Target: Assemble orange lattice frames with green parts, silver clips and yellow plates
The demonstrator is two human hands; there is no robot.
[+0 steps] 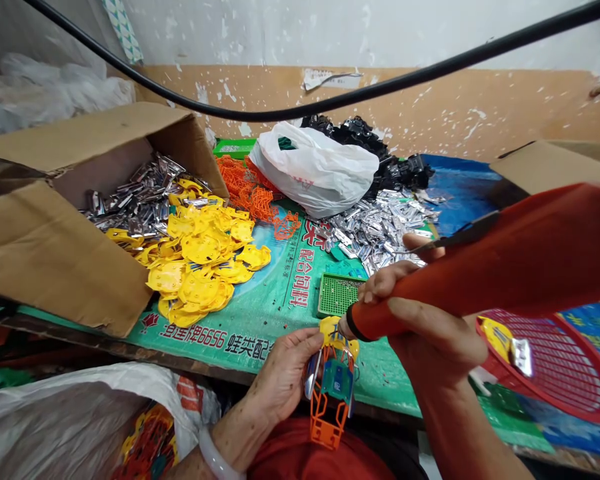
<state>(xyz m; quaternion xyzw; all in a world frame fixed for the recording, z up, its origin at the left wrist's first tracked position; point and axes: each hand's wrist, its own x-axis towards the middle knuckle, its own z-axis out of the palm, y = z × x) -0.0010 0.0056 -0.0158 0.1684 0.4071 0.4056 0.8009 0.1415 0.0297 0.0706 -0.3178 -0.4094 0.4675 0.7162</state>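
Note:
My left hand (283,373) pinches a small toy-like assembly (337,379) at its yellow end, above the table's front edge. It joins a yellow plate, a green block, an orange frame and shiny metal side strips. My right hand (433,330) is wrapped round an orange-red power screwdriver (480,260), which slants down to the left. Its black-ringed nose meets the yellow part of the assembly; the bit and any screw are hidden there. Just behind the nose sits a green mesh tray (325,297) of small metal pieces.
Yellow plates (200,247) spill from a cardboard box (75,273) at left. Orange frames (250,193), a white plastic bag (315,170), black parts (405,172) and metal strips (380,227) lie behind. A red basket (580,370) stands right; a black cable (260,116) hangs across.

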